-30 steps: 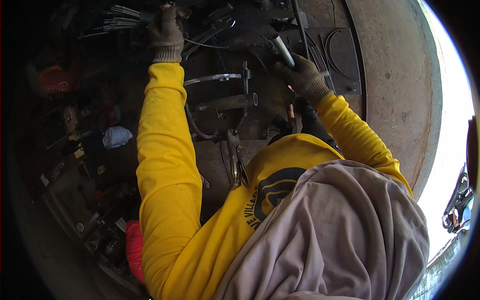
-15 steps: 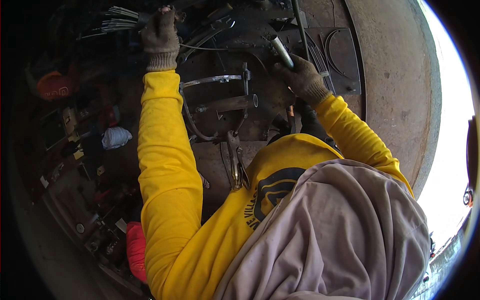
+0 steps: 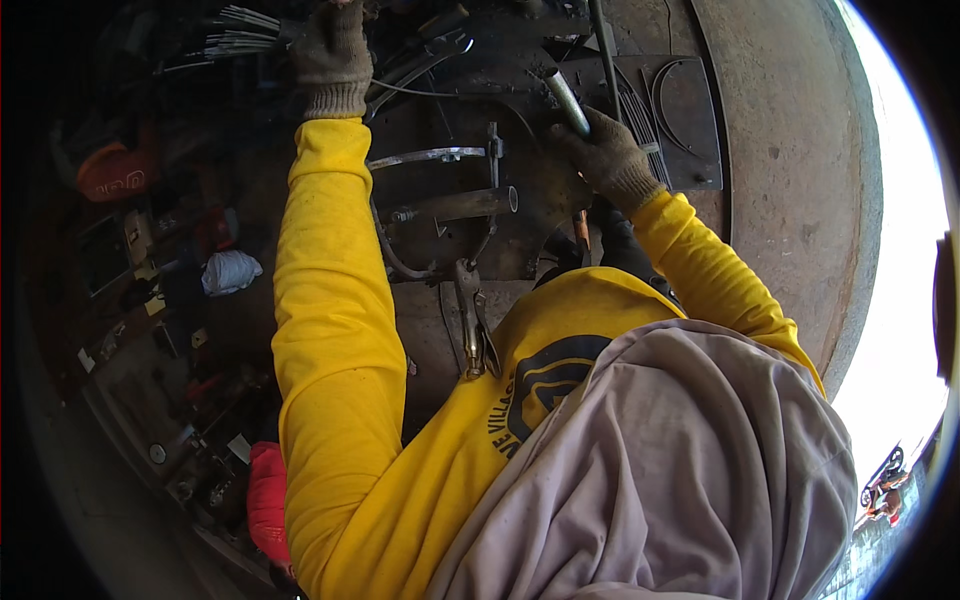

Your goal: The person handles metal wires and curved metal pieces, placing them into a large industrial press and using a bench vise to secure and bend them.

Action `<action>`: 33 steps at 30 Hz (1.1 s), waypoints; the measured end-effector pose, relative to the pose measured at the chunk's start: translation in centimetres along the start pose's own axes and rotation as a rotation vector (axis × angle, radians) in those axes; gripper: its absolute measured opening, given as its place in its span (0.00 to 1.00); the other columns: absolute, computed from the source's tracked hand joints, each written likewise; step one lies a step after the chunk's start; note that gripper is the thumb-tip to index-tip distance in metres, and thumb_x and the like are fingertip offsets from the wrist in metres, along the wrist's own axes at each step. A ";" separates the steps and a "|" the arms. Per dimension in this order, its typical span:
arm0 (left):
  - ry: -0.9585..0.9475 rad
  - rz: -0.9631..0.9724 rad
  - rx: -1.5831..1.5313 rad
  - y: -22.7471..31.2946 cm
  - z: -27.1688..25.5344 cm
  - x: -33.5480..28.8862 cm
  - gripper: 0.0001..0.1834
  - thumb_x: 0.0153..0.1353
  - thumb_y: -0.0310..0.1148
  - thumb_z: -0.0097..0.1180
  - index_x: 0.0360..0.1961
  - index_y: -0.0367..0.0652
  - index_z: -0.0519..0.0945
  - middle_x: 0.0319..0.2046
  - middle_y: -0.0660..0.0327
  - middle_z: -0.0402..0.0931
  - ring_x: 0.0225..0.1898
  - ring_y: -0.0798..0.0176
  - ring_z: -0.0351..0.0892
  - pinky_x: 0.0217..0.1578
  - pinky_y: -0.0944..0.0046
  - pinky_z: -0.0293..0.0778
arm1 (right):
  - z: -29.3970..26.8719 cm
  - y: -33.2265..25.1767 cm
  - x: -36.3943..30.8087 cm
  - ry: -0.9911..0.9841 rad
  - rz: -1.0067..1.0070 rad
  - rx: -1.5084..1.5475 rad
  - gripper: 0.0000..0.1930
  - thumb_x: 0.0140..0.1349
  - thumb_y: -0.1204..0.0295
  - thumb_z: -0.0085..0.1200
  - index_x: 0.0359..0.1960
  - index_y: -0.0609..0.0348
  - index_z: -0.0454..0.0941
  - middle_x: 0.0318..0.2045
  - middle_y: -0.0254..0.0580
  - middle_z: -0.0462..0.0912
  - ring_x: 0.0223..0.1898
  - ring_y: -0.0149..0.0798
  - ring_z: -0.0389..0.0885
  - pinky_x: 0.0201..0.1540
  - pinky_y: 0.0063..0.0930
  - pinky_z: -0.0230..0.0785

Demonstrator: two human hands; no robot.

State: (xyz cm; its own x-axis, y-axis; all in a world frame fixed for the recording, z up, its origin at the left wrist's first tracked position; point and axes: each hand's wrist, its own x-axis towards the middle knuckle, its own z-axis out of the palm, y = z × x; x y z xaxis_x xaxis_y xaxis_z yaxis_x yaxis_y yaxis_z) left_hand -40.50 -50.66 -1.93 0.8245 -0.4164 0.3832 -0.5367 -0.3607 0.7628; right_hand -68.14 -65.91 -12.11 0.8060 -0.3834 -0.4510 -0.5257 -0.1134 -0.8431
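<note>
Both my hands wear worn grey work gloves below yellow sleeves. My right hand [image 3: 608,158] is closed around a short shiny metal tube [image 3: 564,98], which sticks up and to the left from the fist over a dark steel workbench [image 3: 470,110]. My left hand [image 3: 335,52] reaches far up to the picture's top edge, next to a bundle of thin metal rods [image 3: 235,30]. Its fingers are cut off by the rim, so I cannot see whether it holds anything.
On the bench lie a curved flat bar [image 3: 428,156], a rusty pipe [image 3: 462,205], locking pliers [image 3: 471,330] and curved metal pieces on a plate [image 3: 680,115]. Cluttered tools, an orange object [image 3: 115,172] and a white rag [image 3: 230,272] lie at left. A concrete floor [image 3: 800,200] is at right.
My left hand has moved a little higher toward the top edge. My right hand keeps the tube in almost the same place.
</note>
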 end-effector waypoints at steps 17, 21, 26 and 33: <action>0.086 0.276 0.160 -0.6 -1.5 -2.1 0.29 0.68 0.58 0.50 0.32 0.40 0.83 0.23 0.59 0.81 0.23 0.60 0.81 0.25 0.64 0.74 | -0.6 -0.5 0.0 -0.058 0.012 -0.038 0.30 0.62 0.46 0.58 0.59 0.54 0.77 0.46 0.52 0.85 0.49 0.45 0.84 0.53 0.37 0.74; 0.061 0.403 0.201 1.9 -1.6 -3.6 0.27 0.68 0.56 0.51 0.33 0.41 0.85 0.26 0.56 0.85 0.30 0.51 0.86 0.34 0.60 0.78 | -0.5 0.1 0.3 -0.037 -0.021 -0.034 0.31 0.63 0.47 0.58 0.59 0.55 0.76 0.47 0.53 0.84 0.50 0.46 0.84 0.54 0.37 0.74; 0.038 0.257 0.191 1.0 -1.7 -2.9 0.28 0.68 0.58 0.49 0.33 0.41 0.84 0.24 0.58 0.82 0.24 0.59 0.82 0.27 0.64 0.75 | -0.4 -0.1 0.3 -0.059 -0.020 0.005 0.31 0.63 0.48 0.58 0.61 0.57 0.75 0.48 0.53 0.84 0.50 0.47 0.84 0.55 0.38 0.74; -0.036 0.222 0.271 -0.5 -0.9 0.0 0.29 0.68 0.60 0.49 0.35 0.42 0.84 0.18 0.63 0.77 0.16 0.66 0.77 0.20 0.65 0.71 | -0.5 0.2 0.2 -0.065 -0.017 -0.022 0.31 0.64 0.48 0.58 0.60 0.57 0.75 0.48 0.53 0.84 0.50 0.46 0.84 0.55 0.37 0.74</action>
State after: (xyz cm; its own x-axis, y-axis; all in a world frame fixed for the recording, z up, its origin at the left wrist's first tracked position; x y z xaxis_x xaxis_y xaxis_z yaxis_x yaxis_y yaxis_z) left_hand -40.08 -49.71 -1.84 0.6783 -0.5370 0.5015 -0.7340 -0.4648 0.4951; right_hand -68.18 -66.49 -12.26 0.8304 -0.3212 -0.4552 -0.5170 -0.1398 -0.8445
